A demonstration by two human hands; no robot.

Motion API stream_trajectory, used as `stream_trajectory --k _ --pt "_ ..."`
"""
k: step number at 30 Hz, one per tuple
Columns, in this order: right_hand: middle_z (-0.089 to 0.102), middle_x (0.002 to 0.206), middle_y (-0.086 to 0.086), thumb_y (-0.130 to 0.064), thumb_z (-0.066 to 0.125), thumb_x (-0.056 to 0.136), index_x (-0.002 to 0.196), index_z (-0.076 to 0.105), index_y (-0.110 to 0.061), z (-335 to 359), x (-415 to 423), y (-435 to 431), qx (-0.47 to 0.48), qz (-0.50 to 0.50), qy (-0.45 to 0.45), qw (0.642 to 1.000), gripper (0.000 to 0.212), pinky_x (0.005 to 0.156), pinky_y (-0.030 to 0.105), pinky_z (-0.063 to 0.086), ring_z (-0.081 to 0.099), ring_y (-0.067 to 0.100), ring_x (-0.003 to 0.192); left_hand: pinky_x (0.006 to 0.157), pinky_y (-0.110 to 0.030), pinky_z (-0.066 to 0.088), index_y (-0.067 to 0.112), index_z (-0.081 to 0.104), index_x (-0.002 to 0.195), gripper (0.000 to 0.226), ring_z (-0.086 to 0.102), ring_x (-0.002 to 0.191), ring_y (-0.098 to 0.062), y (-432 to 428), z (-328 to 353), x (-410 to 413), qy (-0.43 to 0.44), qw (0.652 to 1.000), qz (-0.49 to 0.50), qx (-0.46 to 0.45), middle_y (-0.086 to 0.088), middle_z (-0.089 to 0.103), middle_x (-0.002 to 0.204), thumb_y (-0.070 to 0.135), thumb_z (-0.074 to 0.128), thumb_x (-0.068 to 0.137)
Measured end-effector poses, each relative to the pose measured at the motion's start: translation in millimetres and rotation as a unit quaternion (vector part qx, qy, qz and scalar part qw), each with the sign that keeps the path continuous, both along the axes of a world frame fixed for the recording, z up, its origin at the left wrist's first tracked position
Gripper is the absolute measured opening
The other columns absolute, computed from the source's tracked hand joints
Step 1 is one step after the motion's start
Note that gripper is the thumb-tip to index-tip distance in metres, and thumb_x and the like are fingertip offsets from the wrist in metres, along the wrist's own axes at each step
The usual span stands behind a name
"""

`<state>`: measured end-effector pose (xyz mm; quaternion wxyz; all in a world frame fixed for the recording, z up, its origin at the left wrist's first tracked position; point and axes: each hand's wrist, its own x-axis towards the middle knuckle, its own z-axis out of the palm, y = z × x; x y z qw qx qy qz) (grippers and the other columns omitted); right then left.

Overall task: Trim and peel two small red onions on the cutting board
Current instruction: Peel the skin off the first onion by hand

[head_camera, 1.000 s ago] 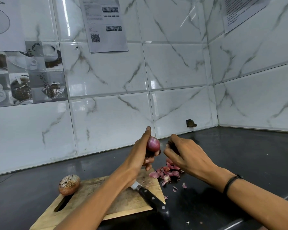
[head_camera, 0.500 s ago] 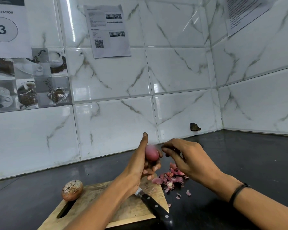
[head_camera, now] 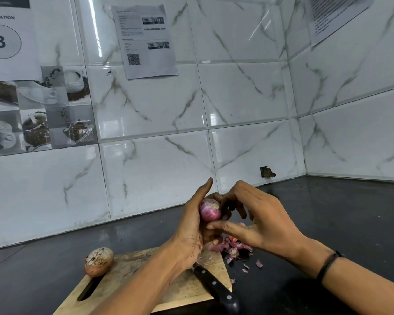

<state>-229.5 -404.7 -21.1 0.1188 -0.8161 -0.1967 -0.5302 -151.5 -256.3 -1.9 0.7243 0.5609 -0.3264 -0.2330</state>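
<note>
Left hand [head_camera: 191, 226] and right hand [head_camera: 266, 221] fingers clamped on red onion [head_camera: 210, 210] above cutting board [head_camera: 132, 276]; slick, it may squirt free.

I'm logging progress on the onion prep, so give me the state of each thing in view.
cutting board: flat on the counter.
held onion: looks peeled, up off the board.
second onion: unpeeled, resting on the board.
knife: lying on the board, unheld.
peel scraps: loose beside the board.
left hand: grips the held onion.
right hand: thumb and fingers pinch the held onion.
</note>
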Motion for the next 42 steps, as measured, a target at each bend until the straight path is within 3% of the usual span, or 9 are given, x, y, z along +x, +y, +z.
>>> stream_trajectory --k 7,15,18,23,25,29,31,36,42 --pt "0.051 0.09 -0.018 -0.053 0.074 0.085 0.097 0.063 -0.023 0.4 0.5 1.6 -0.009 -0.01 -0.022 1.0 0.034 0.053 0.03 0.048 0.051 0.01 0.068 0.044 -0.021 0.04 0.013 0.073 0.086 0.046 0.05 0.049 -0.01 -2.0 -1.3 0.5 -0.021 1.0 0.016 0.004 -0.005 0.065 0.074 0.057 0.06 0.088" --pt "0.056 0.086 -0.012 -0.028 0.081 0.085 0.104 0.052 -0.026 -2.9 4.3 4.1 0.0 -0.001 0.008 1.0 0.035 0.059 0.01 0.04 0.052 0.0 0.07 0.045 -0.022 0.036 0.012 0.062 0.091 0.063 0.047 0.046 -0.009 -6.6 -0.5 -1.0 -0.082 0.996 0.027 0.005 -0.007 0.064 0.073 0.07 0.038 0.095" --pt "0.055 0.086 -0.017 -0.024 0.081 0.086 0.105 0.053 -0.025 -3.7 4.8 2.9 -0.001 -0.005 0.012 1.0 0.034 0.059 0.009 0.039 0.051 -0.002 0.07 0.047 -0.022 0.036 0.012 0.063 0.09 0.068 0.046 0.044 -0.008 -7.7 -1.2 0.2 -0.088 0.996 0.031 0.01 -0.009 0.066 0.076 0.072 0.03 0.095" --pt "0.052 0.084 -0.02 -0.026 0.078 0.088 0.107 0.049 -0.031 -4.0 5.0 2.3 0.001 -0.029 0.014 0.999 0.036 0.057 0.011 0.038 0.052 -0.006 0.072 0.048 -0.026 0.032 0.028 0.066 0.058 0.07 0.031 0.049 -0.011 -7.6 -1.7 0.6 -0.106 0.994 0.027 0.012 -0.014 0.052 0.09 0.072 0.026 0.096" --pt "0.053 0.082 -0.017 -0.026 0.077 0.088 0.105 0.047 -0.034 -4.4 5.3 1.6 0.009 -0.036 0.013 0.999 0.036 0.055 0.016 0.042 0.053 -0.002 0.071 0.047 -0.025 0.032 0.022 0.066 0.068 0.069 0.028 0.05 -0.011 -7.4 -3.0 2.8 -0.112 0.993 0.023 0.014 -0.013 0.046 0.083 0.073 0.028 0.096" --pt "0.051 0.074 -0.021 -0.02 0.071 0.089 0.1 0.042 -0.035 -6.1 8.9 2.1 0.007 -0.06 0.036 0.998 0.034 0.055 0.039 0.05 0.055 0.011 0.066 0.048 -0.024 0.032 0.014 0.052 0.076 0.068 0.027 0.051 -0.012 -7.6 -5.2 8.3 -0.128 0.991 0.027 0.034 -0.002 0.041 0.065 0.074 0.028 0.096" --pt "0.052 0.074 -0.02 -0.021 0.07 0.089 0.1 0.04 -0.035 -6.8 10.9 2.2 0.016 -0.05 0.044 0.998 0.035 0.055 0.042 0.05 0.055 0.011 0.066 0.047 -0.024 0.032 0.011 0.053 0.084 0.068 0.026 0.051 -0.011 -8.3 -5.5 11.3 -0.125 0.991 0.024 0.036 0.0 0.04 0.063 0.074 0.03 0.095" --pt "0.058 0.076 -0.007 -0.05 0.075 0.083 0.102 0.042 -0.037 -4.2 7.2 -0.7 0.063 -0.035 0.025 0.997 0.04 0.058 0.035 0.051 0.056 0.012 0.067 0.044 -0.023 0.033 0.009 0.064 0.092 0.067 0.028 0.046 -0.01 -6.7 -4.0 12.5 -0.085 0.996 0.008 0.034 0.002 0.039 0.056 0.071 0.038 0.094" --pt "0.058 0.088 -0.004 -0.035 0.076 0.088 0.108 0.043 -0.037 -5.0 8.7 0.6 0.035 -0.009 0.038 0.999 0.039 0.058 0.028 0.05 0.059 0.014 0.076 0.047 -0.027 0.032 0.016 0.065 0.101 0.056 0.029 0.049 -0.011 -6.7 -4.8 12.7 -0.105 0.994 -0.002 0.025 -0.009 0.053 0.076 0.066 0.041 0.097"
